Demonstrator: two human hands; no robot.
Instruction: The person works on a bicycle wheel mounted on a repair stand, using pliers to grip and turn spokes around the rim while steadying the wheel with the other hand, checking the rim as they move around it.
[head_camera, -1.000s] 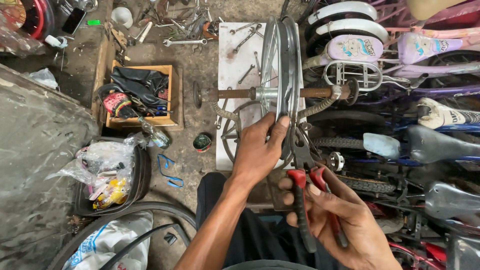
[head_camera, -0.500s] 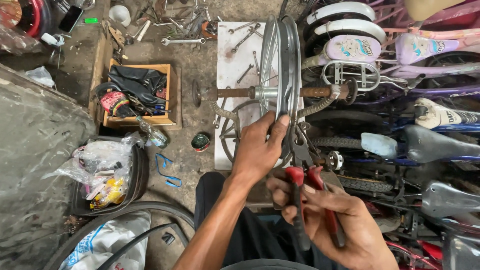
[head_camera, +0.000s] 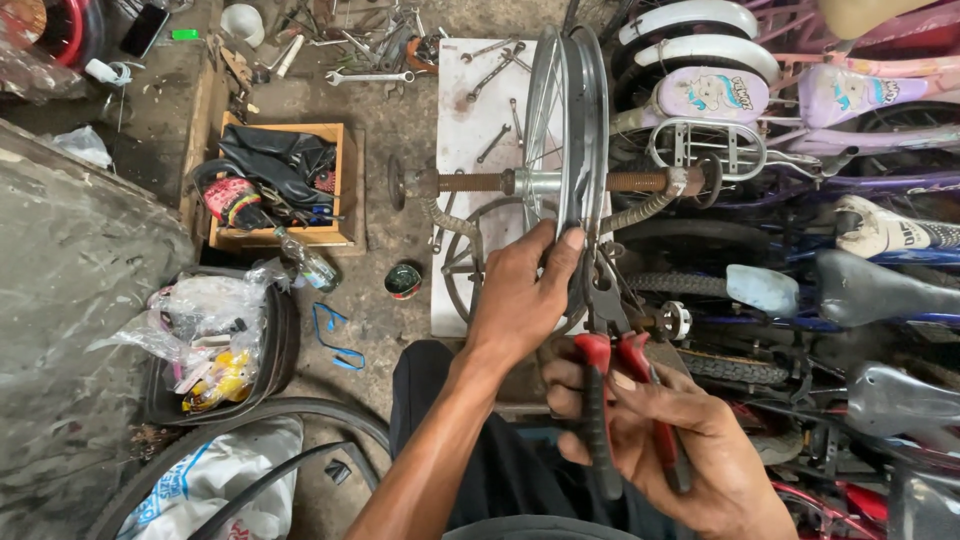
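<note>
Shifted little since a second ago: both hands at rim, pliers raised slightly toward spokes.

Left hand (head_camera: 522, 296) clamped on near edge of shiny silver wheel rim (head_camera: 570, 130), upright on rusty threaded axle (head_camera: 470, 182), thin spokes intact. Right hand (head_camera: 668, 440) closed around red-handled pliers (head_camera: 612, 350), nose up against rim. Wooden box (head_camera: 300, 235) of parts left, on floor.

The wheel rim (head_camera: 578, 120) is bright, glossy metal, its axle (head_camera: 470, 183) rusty and rough. The pliers (head_camera: 612, 340) have dull dark metal jaws and red rubbery handles. The box (head_camera: 340, 180) is bare matt wood.
</note>
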